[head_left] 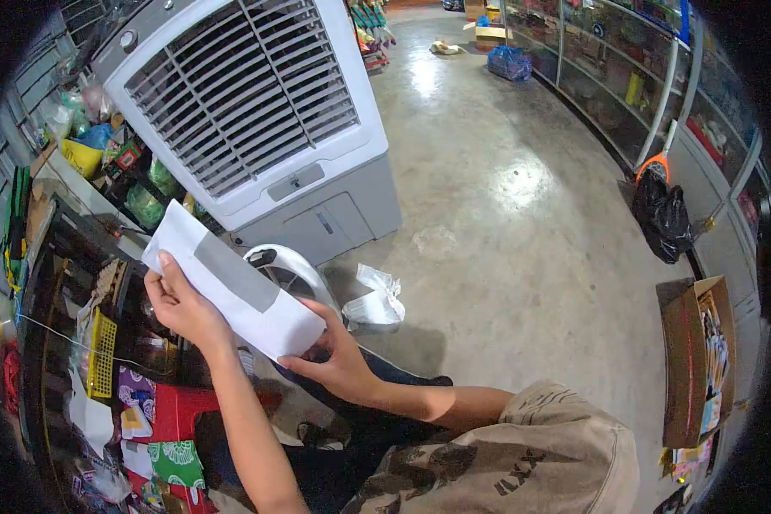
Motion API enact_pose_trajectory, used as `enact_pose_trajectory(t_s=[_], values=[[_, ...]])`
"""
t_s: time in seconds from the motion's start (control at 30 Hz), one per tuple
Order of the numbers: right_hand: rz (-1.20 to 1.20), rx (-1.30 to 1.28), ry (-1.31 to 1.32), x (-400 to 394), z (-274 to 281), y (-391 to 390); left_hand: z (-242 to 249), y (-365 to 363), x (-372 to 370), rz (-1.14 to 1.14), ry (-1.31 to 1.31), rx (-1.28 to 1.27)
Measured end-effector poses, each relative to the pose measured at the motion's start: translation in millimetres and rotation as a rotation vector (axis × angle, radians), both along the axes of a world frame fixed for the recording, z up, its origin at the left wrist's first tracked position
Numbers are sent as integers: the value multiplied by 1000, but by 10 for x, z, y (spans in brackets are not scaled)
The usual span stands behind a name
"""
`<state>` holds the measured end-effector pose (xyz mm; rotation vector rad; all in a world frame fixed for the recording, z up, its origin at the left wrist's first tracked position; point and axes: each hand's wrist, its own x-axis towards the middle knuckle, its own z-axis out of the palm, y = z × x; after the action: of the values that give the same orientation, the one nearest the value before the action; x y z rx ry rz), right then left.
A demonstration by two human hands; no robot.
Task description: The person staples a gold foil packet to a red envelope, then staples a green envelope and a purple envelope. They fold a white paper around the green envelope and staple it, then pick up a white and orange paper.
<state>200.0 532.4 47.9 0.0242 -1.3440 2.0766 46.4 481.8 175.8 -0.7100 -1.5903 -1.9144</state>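
Note:
A long white paper piece (176, 231) with a grey strip along it is held up in front of me, tilted down to the right. It looks folded or rolled at its right end. My left hand (180, 304) grips its left end, thumb on top. At the lower right end, my right hand (338, 355) pinches it between thumb and fingers. Behind the paper shows a curved white rim (304, 264) of an object I cannot make out. A crumpled white paper (375, 297) lies on the floor beyond my right hand.
A large grey-and-white air cooler (317, 201) stands ahead. Cluttered shelves with a yellow basket (102, 353) are at left, near a red stool (180, 403). At right are glass cabinets (604, 73), a black plastic bag (661, 214) and a cardboard box (684, 364).

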Motion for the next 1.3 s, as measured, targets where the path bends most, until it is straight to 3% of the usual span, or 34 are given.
enact_pose_trajectory(t_s=[0.27,0.4,0.43,0.6,0.9,0.93,1.03,1.17,1.3], values=[[211,19,-155,-172,-162,-54,-133,-308,-245,54,-26,37],[219,-54,-57,-350,-138,-75,-185,-604,-381,178,-27,-14],[178,15,-46,-492,-296,-66,-219,-705,-440,204,7,-50],[294,86,-130,-950,-80,-52,-369,-1150,-635,313,-50,-63],[676,398,-208,-2092,181,-564,-882,-1701,-931,398,-143,-125],[678,278,-135,-2165,233,-711,-933,-1705,-955,362,-151,-82],[655,467,-251,-2428,132,-817,-1159,-1862,-1041,390,-175,-156],[700,345,-391,-2598,-96,-994,-1411,-2032,-1141,414,-164,-188],[741,256,-346,-2669,-195,-1040,-1521,-2061,-1221,430,-159,-201]])
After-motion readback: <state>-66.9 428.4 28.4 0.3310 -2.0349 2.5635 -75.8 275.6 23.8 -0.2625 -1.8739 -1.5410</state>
